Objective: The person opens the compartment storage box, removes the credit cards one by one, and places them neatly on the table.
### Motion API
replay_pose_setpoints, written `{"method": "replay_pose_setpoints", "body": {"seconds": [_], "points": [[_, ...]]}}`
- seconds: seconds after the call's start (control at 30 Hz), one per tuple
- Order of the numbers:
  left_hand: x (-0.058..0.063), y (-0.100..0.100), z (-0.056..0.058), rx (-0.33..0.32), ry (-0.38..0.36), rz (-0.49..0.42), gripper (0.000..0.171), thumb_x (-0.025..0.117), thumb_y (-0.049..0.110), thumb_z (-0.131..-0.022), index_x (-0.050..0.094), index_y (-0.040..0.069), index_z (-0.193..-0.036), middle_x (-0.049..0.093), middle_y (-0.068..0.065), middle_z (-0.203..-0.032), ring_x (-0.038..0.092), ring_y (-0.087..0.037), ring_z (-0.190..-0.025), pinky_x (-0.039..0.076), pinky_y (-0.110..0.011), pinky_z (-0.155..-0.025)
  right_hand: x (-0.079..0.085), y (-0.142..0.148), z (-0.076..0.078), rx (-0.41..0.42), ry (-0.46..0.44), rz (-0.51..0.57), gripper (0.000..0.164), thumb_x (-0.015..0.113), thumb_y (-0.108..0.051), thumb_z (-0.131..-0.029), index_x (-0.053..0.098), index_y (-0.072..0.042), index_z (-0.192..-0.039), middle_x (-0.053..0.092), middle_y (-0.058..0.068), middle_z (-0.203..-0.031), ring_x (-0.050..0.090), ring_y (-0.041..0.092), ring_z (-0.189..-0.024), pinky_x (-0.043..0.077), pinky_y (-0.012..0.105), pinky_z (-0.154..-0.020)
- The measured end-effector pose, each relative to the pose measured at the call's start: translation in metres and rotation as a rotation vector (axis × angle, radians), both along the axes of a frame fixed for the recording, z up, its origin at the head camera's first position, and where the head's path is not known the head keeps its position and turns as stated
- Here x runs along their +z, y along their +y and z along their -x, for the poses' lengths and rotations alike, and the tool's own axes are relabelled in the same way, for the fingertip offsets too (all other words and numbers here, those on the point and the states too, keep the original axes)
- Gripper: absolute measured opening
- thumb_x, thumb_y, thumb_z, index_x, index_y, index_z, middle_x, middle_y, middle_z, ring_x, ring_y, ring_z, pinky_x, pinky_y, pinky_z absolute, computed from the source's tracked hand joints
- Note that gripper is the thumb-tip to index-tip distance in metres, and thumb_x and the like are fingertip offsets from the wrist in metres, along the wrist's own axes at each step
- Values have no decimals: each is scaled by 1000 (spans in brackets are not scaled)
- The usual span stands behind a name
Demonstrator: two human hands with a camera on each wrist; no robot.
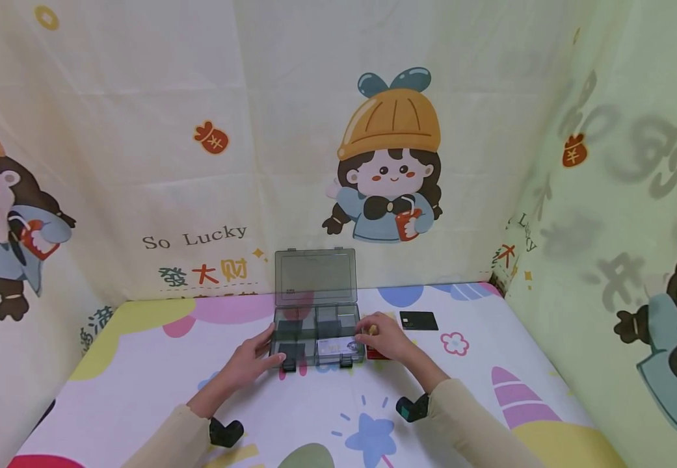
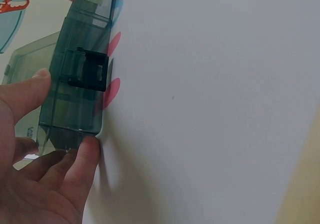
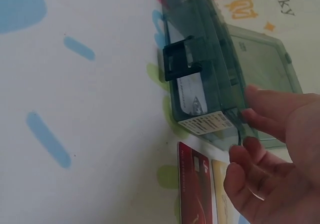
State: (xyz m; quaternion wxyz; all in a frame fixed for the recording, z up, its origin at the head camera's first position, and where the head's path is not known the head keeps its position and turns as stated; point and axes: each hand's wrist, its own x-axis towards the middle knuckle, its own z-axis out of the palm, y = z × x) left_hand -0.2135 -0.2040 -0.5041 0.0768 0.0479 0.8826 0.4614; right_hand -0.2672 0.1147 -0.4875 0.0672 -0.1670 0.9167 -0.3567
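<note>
A translucent grey-green plastic storage box (image 1: pixel 311 359) lies on the table with its lid (image 1: pixel 315 276) raised at the back. Dividers split the inside into compartments, and a whitish printed card (image 1: pixel 333 349) shows in the front right one. My left hand (image 1: pixel 248 361) grips the box's left side, thumb on the upper edge and fingers along the outer wall. At the opposite end, my right hand (image 1: pixel 386 335) holds the right side with bent fingers around the rim. Beside that hand lie a red card (image 3: pixel 192 184) and a yellowish card (image 3: pixel 223 189), partly hidden by the fingers.
A black card (image 1: pixel 419 320) lies to the right of the box. Two dark latches (image 1: pixel 346 361) stick out from the box's front. The patterned table cloth (image 1: pixel 449 390) meets a printed curtain (image 1: pixel 279 162) behind the box, with more curtain at both sides.
</note>
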Motion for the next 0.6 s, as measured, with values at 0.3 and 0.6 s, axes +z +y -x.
{"method": "replay_pose_setpoints", "body": {"seconds": [0.3,0.6], "points": [[-1,-1,0,0,2,1,81,70,29,-88,25,9,-153,31,-16,-157,41,-36,-139,41,-47,-109,2,-10,-1,42,21,-118,24,70,-24,-88,73,-12,-109,53,2,-81,46,15,-72,35,24,-58],[-2,0,0,-4,6,9,81,69,30,-89,25,9,-153,31,-16,-157,41,-36,-139,40,-47,-109,1,-15,3,103,46,-244,23,72,-26,-87,75,-12,-104,72,3,-101,57,15,-88,52,37,-79]]}}
